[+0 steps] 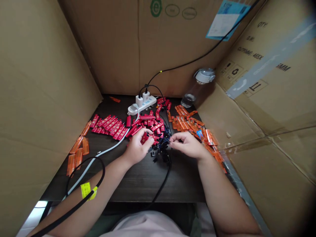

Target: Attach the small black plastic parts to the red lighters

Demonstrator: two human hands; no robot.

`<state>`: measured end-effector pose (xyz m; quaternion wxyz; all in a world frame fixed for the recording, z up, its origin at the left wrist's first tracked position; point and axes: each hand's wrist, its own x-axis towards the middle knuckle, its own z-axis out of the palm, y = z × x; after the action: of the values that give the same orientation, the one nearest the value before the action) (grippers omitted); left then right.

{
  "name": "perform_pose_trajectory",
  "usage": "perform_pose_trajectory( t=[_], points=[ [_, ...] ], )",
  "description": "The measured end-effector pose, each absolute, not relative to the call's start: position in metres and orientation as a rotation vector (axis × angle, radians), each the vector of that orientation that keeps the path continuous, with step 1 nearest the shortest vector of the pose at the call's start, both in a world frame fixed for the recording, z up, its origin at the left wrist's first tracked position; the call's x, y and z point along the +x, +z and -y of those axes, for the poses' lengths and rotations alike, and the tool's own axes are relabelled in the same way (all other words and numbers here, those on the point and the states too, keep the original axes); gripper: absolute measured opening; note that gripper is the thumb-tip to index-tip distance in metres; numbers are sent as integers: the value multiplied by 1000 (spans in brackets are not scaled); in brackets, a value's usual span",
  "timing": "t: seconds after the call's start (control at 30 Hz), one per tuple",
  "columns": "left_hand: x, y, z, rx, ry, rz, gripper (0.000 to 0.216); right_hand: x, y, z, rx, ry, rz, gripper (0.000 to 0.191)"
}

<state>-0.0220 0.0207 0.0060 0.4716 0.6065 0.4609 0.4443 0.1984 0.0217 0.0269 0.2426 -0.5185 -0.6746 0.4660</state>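
My left hand (138, 147) is curled at the near side of a heap of red lighters (148, 123) with gold print and black ends. Its thumb and fingers close round a red lighter (146, 138), partly hidden by the fingers. To its right, my right hand (185, 143) pinches at the edge of a pile of small black parts (163, 143). Whatever lies between those fingertips is too small and dark to name. Loose black bits (153, 154) lie on the dark table (138, 184) between both hands.
Red lighters lie in a row (111, 125) at left. Clear orange lighters (182, 122) are spread at right, others (78, 154) at left. Behind stand a white power strip (145, 104) and a water bottle (194, 90). A black cable (164, 182) crosses the table; cardboard walls (118, 49) enclose it.
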Motion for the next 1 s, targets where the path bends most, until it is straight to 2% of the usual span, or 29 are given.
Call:
perform_pose_trajectory(
  t=[0.1, 0.37, 0.6, 0.83, 1.0],
  points=[
    [-16, 7, -14, 1516, 976, -991, 22, 183, 21, -16, -1315, 1318, 1674, 29],
    [-14, 2, -15, 1563, 1064, -962, 20, 154, 17, -4, -1267, 1061, 1633, 21],
    [-20, -2, -15, 2022, 1270, -924, 13, 154, 8, -4, -1120, 1499, 1308, 31],
    [-21, 0, -16, 2212, 1309, -885, 12, 142, 8, -2, -1031, 1694, 1002, 31],
    [-22, -2, -17, 2336, 1335, -909, 10, 138, 6, 1, -987, 1688, 958, 30]
  ],
)
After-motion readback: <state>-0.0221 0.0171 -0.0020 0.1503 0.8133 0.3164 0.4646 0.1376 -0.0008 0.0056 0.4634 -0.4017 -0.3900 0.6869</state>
